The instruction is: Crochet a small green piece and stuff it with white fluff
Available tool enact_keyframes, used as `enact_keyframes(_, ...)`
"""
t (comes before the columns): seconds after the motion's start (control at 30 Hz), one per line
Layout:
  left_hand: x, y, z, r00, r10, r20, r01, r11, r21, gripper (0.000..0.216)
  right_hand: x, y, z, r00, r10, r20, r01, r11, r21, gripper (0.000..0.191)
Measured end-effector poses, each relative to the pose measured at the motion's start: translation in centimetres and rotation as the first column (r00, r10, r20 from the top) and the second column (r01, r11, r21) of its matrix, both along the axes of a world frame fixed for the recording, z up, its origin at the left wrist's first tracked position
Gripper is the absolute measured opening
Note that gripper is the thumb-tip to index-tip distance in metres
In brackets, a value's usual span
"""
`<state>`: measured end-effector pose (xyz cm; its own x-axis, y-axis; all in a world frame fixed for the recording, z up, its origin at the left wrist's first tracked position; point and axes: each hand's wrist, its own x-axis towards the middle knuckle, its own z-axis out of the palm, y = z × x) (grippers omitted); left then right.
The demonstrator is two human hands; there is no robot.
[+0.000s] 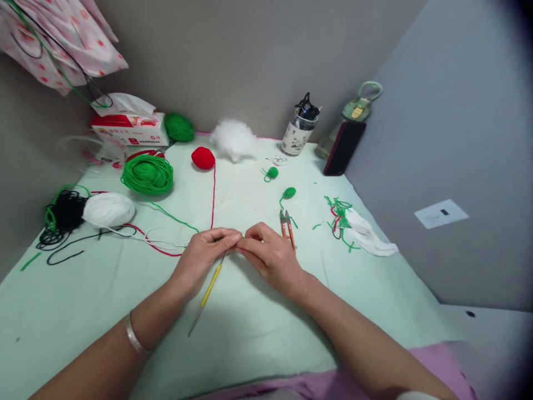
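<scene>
My left hand [204,253] is closed in a pinch, its thumb and index fingertip pressed together. A green strand runs to it from the wound green yarn [147,174], and a speck of green shows between the fingertips. My right hand [272,253] pinches right against the left fingertips; what it grips is hidden. A crochet hook [211,286] with a yellow handle slants below the left thumb, its upper end reaching the fingertips. Orange-handled thread snips [287,230] lie just beyond the right hand. Beyond them are small green crocheted pieces [289,193].
Red yarn ball [203,158], white yarn ball [109,209] and tangled black yarn [69,214] lie left. White stuffing [234,139], a pen jar [297,132], a bottle [353,114] and a phone [345,148] stand at the back. Yarn scraps [341,214] lie right.
</scene>
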<state>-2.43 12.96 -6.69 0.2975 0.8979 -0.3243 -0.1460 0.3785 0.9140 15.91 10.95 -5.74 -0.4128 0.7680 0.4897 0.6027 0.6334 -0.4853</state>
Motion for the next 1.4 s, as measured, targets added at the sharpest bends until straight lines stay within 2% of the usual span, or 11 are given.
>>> enact_keyframes(0.1, 0.1, 0.0, 0.1, 1.0, 0.027, -0.005, -0.027, 1.0, -0.013, 0.029, 0.1, 0.1, 0.1, 0.996, -0.047, 0.075, 0.04, 0.996, 0.085, 0.021)
enact_keyframes(0.4, 0.7, -0.3, 0.8, 0.996, 0.047, -0.072, -0.041, 0.995, 0.088, 0.016, 0.1, 0.3, -0.3, 0.977, -0.107, 0.186, 0.086, 0.989, 0.118, 0.025)
enact_keyframes(0.5, 0.8, -0.3, 0.8, 0.996, 0.035, -0.079, -0.023, 0.99, 0.142, 0.016, 0.1, 0.2, -0.2, 0.985, -0.122, 0.121, 0.119, 0.992, 0.029, 0.023)
enact_keyframes(0.57, 0.8, -0.4, 0.7, 0.996, 0.018, -0.092, -0.001, 0.984, 0.179, 0.016, 0.1, 0.2, -0.1, 0.992, -0.127, 0.008, 0.127, 0.984, -0.127, 0.019)
enact_keyframes(0.67, 0.7, -0.5, 0.4, 0.991, -0.013, -0.134, 0.044, 0.971, 0.237, 0.016, 0.2, 0.6, 0.1, 0.963, -0.184, -0.196, 0.081, 0.893, -0.442, 0.012)
enact_keyframes(0.77, 0.6, -0.6, 0.1, 0.981, -0.02, -0.191, 0.081, 0.946, 0.314, 0.014, 0.4, 1.2, 0.3, 0.897, -0.276, -0.346, -0.042, 0.726, -0.687, 0.01)
enact_keyframes(0.87, 0.5, -0.6, -0.1, 0.967, -0.005, -0.256, 0.111, 0.908, 0.403, 0.01, 0.6, 1.7, 0.3, 0.834, -0.354, -0.423, -0.163, 0.576, -0.801, 0.017)
enact_keyframes(0.97, 0.5, -0.6, -0.3, 0.947, 0.035, -0.319, 0.134, 0.861, 0.492, 0.007, 0.6, 1.8, 0.2, 0.8, -0.392, -0.455, -0.217, 0.518, -0.827, 0.021)
enact_keyframes(1.1, 0.4, -0.8, -0.4, 0.927, 0.087, -0.364, 0.148, 0.808, 0.57, 0.011, 0.2, 1.5, 0.3, 0.794, -0.423, -0.437, -0.183, 0.52, -0.835, 0.018)
enact_keyframes(1.27, 0.4, -1.2, -0.5, 0.912, 0.131, -0.389, 0.159, 0.762, 0.627, 0.012, -0.2, 0.9, 0.8, 0.843, -0.383, -0.378, -0.093, 0.588, -0.804, 0.018)
enact_keyframes(1.4, 0.4, -1.3, -0.5, 0.901, 0.136, -0.412, 0.175, 0.755, 0.632, 0.012, -0.2, 0.6, 1.0, 0.886, -0.353, -0.301, -0.018, 0.623, -0.782, 0.018)
